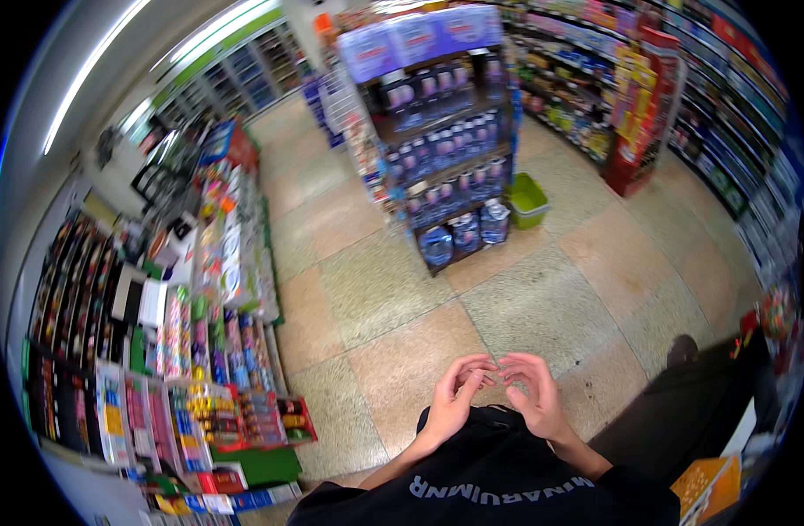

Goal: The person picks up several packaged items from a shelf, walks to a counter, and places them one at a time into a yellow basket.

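My left hand (457, 396) and my right hand (534, 394) are raised in front of my dark shirt (498, 469), over the tiled floor. Their fingertips point toward each other with a small gap between them. Both sets of fingers are loosely bent and partly spread, and I see nothing held in either hand. Neither hand touches any goods.
A shelf stand of bottles (455, 145) rises ahead, a green bin (528, 200) beside it. Left runs a counter with candy racks (218, 351). A red display (640, 123) and stocked shelves (564, 66) line the right. Another person's dark trouser leg (683, 399) is close at right.
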Action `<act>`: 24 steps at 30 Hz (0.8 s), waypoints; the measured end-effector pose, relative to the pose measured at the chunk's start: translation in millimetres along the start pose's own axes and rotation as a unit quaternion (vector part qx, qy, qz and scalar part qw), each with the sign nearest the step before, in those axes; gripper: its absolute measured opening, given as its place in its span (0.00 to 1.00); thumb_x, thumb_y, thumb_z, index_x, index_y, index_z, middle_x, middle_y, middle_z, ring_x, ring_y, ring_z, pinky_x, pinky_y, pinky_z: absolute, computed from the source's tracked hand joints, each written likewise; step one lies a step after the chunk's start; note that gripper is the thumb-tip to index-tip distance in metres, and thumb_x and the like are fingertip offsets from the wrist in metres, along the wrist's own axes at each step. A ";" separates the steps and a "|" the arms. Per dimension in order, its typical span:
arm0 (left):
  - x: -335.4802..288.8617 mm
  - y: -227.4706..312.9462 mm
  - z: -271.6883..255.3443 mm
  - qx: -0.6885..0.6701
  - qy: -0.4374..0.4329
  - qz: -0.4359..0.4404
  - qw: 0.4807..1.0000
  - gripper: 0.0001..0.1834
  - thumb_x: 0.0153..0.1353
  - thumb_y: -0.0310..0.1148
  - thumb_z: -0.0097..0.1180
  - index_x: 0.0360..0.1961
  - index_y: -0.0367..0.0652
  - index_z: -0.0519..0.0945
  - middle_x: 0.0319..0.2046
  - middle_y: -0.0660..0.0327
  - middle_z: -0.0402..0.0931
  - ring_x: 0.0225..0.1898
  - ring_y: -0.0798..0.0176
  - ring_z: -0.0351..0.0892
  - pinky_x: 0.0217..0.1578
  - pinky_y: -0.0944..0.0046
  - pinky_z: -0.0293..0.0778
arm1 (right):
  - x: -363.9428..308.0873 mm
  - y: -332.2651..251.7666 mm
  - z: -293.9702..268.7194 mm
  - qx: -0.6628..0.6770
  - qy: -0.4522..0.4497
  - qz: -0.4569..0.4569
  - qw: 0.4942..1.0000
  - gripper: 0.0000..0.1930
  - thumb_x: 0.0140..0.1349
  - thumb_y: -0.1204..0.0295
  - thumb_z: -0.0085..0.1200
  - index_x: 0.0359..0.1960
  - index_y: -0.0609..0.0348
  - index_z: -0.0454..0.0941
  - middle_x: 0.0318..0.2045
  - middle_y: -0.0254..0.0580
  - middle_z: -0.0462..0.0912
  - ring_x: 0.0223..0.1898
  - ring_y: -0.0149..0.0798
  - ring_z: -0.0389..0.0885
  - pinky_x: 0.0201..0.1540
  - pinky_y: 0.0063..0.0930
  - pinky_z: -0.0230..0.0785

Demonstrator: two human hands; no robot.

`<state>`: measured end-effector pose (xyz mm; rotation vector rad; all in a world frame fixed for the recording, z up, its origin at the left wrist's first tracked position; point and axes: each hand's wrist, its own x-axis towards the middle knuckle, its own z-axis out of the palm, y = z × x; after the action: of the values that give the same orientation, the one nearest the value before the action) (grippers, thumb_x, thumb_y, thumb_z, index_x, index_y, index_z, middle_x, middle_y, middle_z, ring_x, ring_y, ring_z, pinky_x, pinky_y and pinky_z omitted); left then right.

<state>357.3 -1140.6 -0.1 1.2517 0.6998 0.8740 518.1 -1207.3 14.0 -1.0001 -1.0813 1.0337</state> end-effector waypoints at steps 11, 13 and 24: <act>-5.7 15.4 -126.4 -0.027 0.293 0.030 0.955 0.14 0.70 0.31 0.45 0.51 0.35 0.72 0.43 0.54 0.81 0.38 0.64 0.81 0.41 0.67 0.70 | 127.4 49.7 114.0 0.029 -0.176 0.076 0.981 0.21 0.63 0.80 0.50 0.58 0.65 0.64 0.50 0.46 0.76 0.47 0.34 0.77 0.54 0.30 0.68; 9.1 15.0 -147.9 -0.034 0.303 0.029 0.952 0.14 0.70 0.31 0.46 0.51 0.35 0.72 0.43 0.54 0.80 0.38 0.64 0.81 0.41 0.67 0.70 | 153.7 64.0 129.0 0.026 -0.190 0.085 0.978 0.21 0.63 0.80 0.50 0.58 0.65 0.64 0.49 0.46 0.76 0.47 0.34 0.77 0.54 0.30 0.68; 150.3 66.3 -307.0 0.032 0.238 0.008 0.971 0.13 0.69 0.29 0.48 0.52 0.36 0.73 0.45 0.55 0.79 0.41 0.66 0.79 0.44 0.67 0.69 | 338.3 121.5 213.9 0.032 -0.171 0.063 0.983 0.18 0.64 0.79 0.49 0.56 0.66 0.66 0.46 0.45 0.77 0.46 0.34 0.77 0.54 0.29 0.68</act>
<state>163.0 -851.9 8.5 1.1116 1.1061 1.1894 342.4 -827.8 0.4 -0.8663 -1.2653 1.3699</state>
